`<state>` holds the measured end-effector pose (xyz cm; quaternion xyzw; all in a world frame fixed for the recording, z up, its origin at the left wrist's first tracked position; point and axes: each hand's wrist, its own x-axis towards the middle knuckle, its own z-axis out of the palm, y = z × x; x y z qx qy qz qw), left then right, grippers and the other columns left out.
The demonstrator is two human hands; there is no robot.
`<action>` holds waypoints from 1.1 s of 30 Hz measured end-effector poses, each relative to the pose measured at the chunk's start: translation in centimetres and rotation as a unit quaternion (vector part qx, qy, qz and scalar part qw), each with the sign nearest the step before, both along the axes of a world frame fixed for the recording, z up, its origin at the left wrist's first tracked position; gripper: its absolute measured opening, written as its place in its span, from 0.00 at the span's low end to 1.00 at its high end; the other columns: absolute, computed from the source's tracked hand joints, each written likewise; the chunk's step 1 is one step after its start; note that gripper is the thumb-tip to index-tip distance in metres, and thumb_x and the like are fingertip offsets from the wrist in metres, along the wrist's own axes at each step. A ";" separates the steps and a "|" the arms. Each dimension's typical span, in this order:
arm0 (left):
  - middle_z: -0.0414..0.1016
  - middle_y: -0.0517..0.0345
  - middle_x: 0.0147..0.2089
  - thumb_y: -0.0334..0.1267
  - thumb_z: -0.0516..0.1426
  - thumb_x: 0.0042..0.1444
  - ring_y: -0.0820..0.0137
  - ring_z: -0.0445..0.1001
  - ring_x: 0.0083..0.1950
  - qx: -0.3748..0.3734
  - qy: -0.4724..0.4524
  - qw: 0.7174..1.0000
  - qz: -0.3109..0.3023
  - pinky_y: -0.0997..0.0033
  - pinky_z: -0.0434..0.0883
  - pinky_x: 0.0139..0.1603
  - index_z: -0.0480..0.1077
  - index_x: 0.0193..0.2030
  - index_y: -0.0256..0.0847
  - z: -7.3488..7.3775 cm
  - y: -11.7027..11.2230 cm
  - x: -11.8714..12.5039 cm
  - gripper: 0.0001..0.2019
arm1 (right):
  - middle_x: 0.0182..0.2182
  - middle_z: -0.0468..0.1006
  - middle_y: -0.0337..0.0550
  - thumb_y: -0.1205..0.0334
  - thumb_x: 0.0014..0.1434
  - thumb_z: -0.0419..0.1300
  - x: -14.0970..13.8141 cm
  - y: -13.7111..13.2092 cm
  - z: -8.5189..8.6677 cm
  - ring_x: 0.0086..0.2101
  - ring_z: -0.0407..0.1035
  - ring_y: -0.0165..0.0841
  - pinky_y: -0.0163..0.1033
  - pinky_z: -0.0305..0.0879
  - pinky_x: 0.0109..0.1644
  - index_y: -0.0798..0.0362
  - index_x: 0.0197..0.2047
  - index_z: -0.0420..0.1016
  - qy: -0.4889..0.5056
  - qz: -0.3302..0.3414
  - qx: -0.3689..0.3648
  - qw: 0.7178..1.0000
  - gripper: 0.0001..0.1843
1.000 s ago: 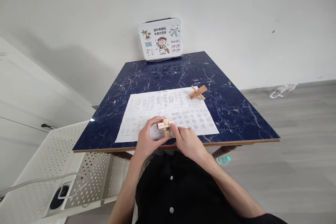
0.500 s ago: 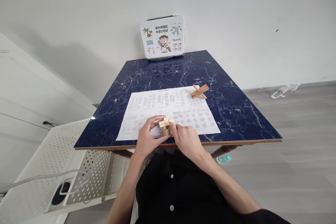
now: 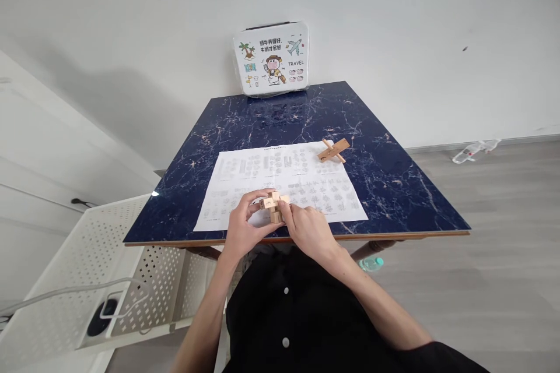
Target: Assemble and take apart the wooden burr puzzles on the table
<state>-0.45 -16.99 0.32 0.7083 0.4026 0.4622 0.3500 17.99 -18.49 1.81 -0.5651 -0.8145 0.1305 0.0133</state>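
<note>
A small wooden interlocking puzzle is held above the near edge of a printed instruction sheet. My left hand curls round its left side and my right hand pinches its right side; both are closed on it. Two loose wooden pieces, crossed, lie on the sheet's far right corner, well beyond both hands.
The sheet lies on a dark blue marble-patterned table. A white illustrated case stands against the wall at the table's far edge. A white perforated basket with a cable sits at lower left. Plastic bottles lie on the floor.
Both hands have stayed on the puzzle, shifting it slightly and turning it a little. The view tilted down a bit; the loose pieces have not moved.
</note>
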 end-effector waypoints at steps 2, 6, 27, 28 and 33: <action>0.76 0.44 0.65 0.44 0.75 0.52 0.52 0.81 0.61 -0.009 -0.017 1.000 -0.005 0.46 0.79 0.63 0.69 0.57 0.46 -0.1 0.1 0.0 0.30 | 0.47 0.82 0.60 0.64 0.80 0.39 -0.2 0.0 0.2 0.41 0.81 0.44 0.40 0.69 0.38 0.54 0.72 0.65 0.014 -0.015 -0.006 1.000 0.25; 0.75 0.44 0.65 0.43 0.76 0.50 0.53 0.81 0.61 -0.010 -0.042 0.999 -0.006 0.47 0.79 0.63 0.69 0.58 0.46 -0.2 0.2 0.0 0.32 | 0.44 0.83 0.56 0.59 0.81 0.39 0.1 0.1 0.3 0.40 0.80 0.43 0.39 0.67 0.38 0.54 0.62 0.73 0.077 -0.031 -0.018 0.996 0.24; 0.77 0.50 0.65 0.35 0.68 0.60 0.54 0.77 0.66 0.047 0.098 0.994 0.003 0.47 0.76 0.68 0.69 0.61 0.50 -0.6 -0.3 0.5 0.25 | 0.31 0.83 0.49 0.56 0.81 0.42 0.9 0.4 -0.3 0.28 0.75 0.40 0.39 0.52 0.29 0.52 0.40 0.78 0.139 -0.028 0.038 0.989 0.26; 0.77 0.50 0.65 0.35 0.69 0.60 0.54 0.77 0.66 0.045 0.092 0.995 0.003 0.47 0.76 0.68 0.69 0.61 0.49 -0.5 -0.3 0.5 0.25 | 0.29 0.82 0.48 0.54 0.81 0.42 1.0 0.4 -0.2 0.27 0.74 0.40 0.39 0.52 0.29 0.52 0.37 0.77 0.158 -0.033 0.033 0.986 0.27; 0.77 0.48 0.64 0.40 0.73 0.56 0.54 0.78 0.65 0.026 0.041 0.999 0.003 0.48 0.76 0.68 0.69 0.61 0.48 -0.4 -0.2 0.4 0.29 | 0.19 0.72 0.39 0.47 0.80 0.40 1.8 0.0 0.0 0.22 0.69 0.35 0.38 0.56 0.31 0.48 0.27 0.63 0.368 -0.053 -0.015 0.928 0.30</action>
